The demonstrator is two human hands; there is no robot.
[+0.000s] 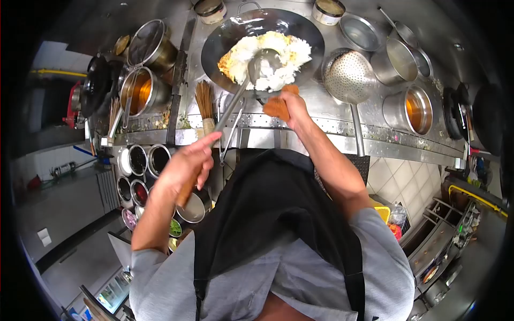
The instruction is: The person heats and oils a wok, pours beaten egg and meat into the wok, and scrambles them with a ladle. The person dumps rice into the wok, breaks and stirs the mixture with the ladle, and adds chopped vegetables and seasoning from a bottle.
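Observation:
My left hand (186, 165) is wrapped round the handle of a long ladle (231, 108), its index finger stretched along the shaft. The wooden end of the handle sticks out below the hand. The ladle's bowl rests among white rice (292, 52) with yellow, egg-like bits, in a large black wok (310, 32). My right hand (295, 108) is closed on a folded brown cloth (277, 108) at the wok's near rim. The cloth hides most of the wok handle under it.
Right of the wok, a perforated strainer (350, 75) lies on the steel counter, near a pot of amber liquid (418, 111). To the left are another amber-filled pot (140, 91) and a bamboo brush (204, 101). Several ingredient containers (137, 159) sit below, left of my black apron (278, 208).

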